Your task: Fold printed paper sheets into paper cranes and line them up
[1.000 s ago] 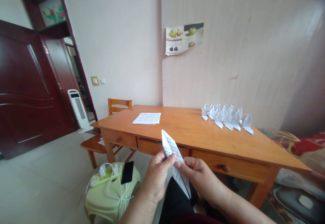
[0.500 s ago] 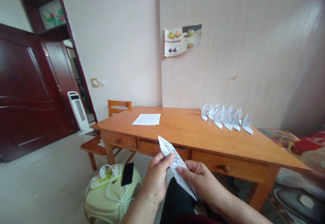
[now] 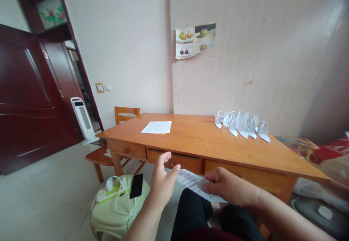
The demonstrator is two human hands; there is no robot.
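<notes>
At far left a dark red panelled door point(image 3: 27, 99) stands beside a white tower fan point(image 3: 84, 119) on the tiled floor. Next comes a pale green plastic stool point(image 3: 102, 219) bearing a power strip point(image 3: 108, 194) with white cables and, at its right edge, a black smartphone point(image 3: 136, 186). Beyond, a stack of printed sheets point(image 3: 156, 127) lies on the left part of the orange-brown wooden worktop point(image 3: 188, 133). In front of the worktop is the left hand point(image 3: 161, 185), its fingers and thumb spread apart; the thumb tip is at the left end of the folded printed paper point(image 3: 191, 180), though whether it touches is hard to tell. That paper slants down to the right above the person's lap, its right part pinched between the thumb and fingers of the right hand point(image 3: 230, 186). Farther right, folded paper figures point(image 3: 234, 126) stand clustered near the worktop's back edge.
</notes>
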